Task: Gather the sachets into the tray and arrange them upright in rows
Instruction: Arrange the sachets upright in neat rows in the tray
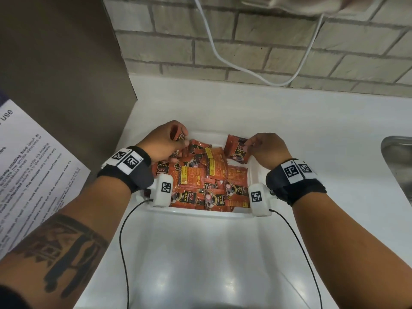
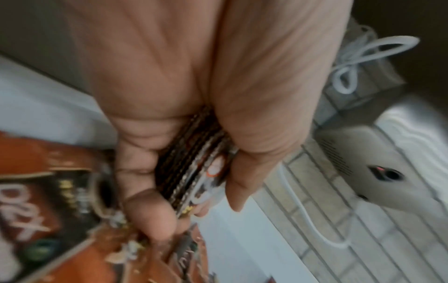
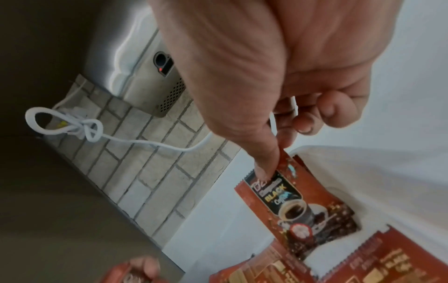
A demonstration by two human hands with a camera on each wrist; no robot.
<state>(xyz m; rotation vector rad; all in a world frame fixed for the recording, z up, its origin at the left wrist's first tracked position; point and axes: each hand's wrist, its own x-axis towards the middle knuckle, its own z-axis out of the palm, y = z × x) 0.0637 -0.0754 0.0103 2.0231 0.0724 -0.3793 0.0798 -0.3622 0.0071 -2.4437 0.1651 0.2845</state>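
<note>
A white tray (image 1: 200,213) on the counter holds several orange coffee sachets (image 1: 196,177) lying flat in a jumble. My left hand (image 1: 169,139) is over the tray's far left corner and grips a stack of sachets (image 2: 194,172) edge-on between thumb and fingers. My right hand (image 1: 263,148) is at the far right corner, where thumb and forefinger pinch the top of a few sachets (image 3: 298,206) standing against the tray wall (image 3: 363,191). In the head view those held sachets (image 1: 237,149) lean tilted in that corner.
A grey panel (image 1: 66,74) and a printed notice (image 1: 29,170) stand at the left. A brick wall (image 1: 245,47) with a hanging white cable (image 1: 223,56) runs behind. A steel sink edge (image 1: 399,159) is at the right. White counter (image 1: 200,264) lies in front.
</note>
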